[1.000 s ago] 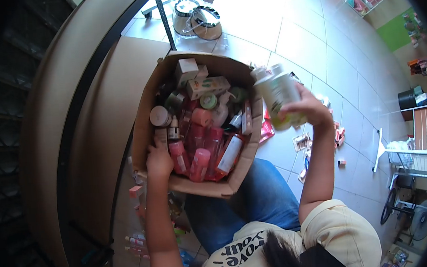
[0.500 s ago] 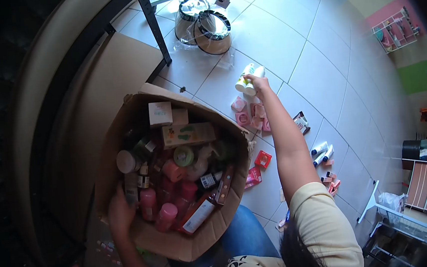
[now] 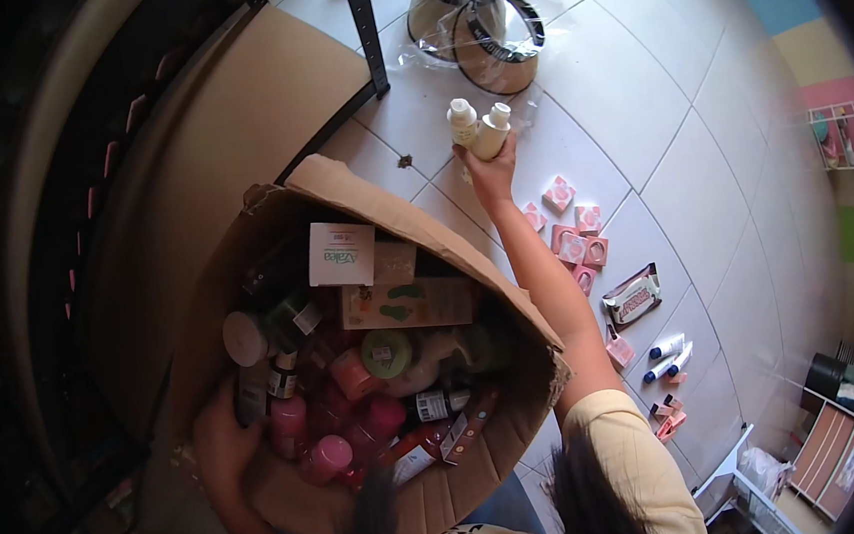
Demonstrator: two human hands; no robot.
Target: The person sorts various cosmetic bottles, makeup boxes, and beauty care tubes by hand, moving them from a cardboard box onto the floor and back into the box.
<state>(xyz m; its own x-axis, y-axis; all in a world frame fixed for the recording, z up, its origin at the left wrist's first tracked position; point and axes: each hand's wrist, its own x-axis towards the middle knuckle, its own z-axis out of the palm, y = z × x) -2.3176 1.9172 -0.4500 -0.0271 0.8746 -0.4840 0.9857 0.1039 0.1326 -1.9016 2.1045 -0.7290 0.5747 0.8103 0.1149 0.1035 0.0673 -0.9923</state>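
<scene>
My right hand (image 3: 493, 173) is closed round two white bottles (image 3: 490, 135), held upright side by side above the tiled floor. My left hand (image 3: 227, 423) lies against the inner left side of the cardboard box (image 3: 325, 180); its fingers are mostly hidden beside a dark bottle (image 3: 252, 393). Inside the box are a white carton (image 3: 341, 254), a long carton with green prints (image 3: 410, 305), a green-lidded jar (image 3: 386, 354), a white-lidded jar (image 3: 245, 339), pink bottles (image 3: 328, 457) and a black bottle with a white label (image 3: 436, 405).
Several small pink boxes (image 3: 571, 246) lie on the floor, with a dark wrapped packet (image 3: 634, 296) and white tubes with blue caps (image 3: 667, 357) beyond. Two visors in clear plastic (image 3: 498, 41) lie at the top. A black metal post (image 3: 364, 31) stands near the box.
My right hand has carried the two bottles left, away from the pink boxes, and they now stand more upright. My left hand stays by the box's side. The view has shifted.
</scene>
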